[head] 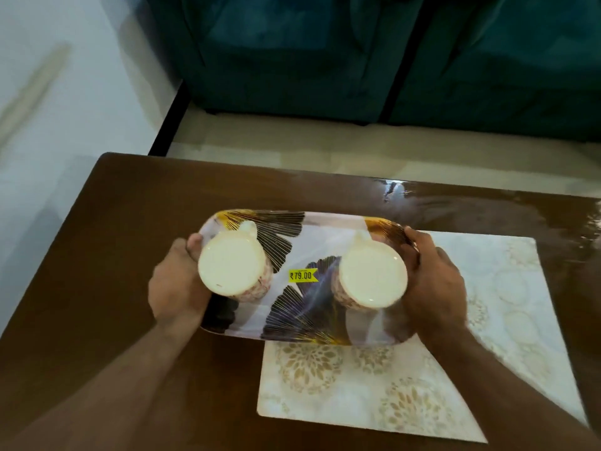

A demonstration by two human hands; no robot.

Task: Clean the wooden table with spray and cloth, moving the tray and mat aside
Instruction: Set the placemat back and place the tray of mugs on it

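Both hands grip the tray by its short ends above the wooden table.

Its long axis runs left to right, held level, likely so the two upturned cups stay put. Left hand and right hand curl fingers round the rims. The tray partly overlaps the mat; a green sofa stands beyond.

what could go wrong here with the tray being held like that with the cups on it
Two cups, one at the left end and one at the right end, stand loose on the tray, so a tilt may slide them off. The left hand and right hand grip only its ends. Its near edge overlaps the mat, which it might drag.
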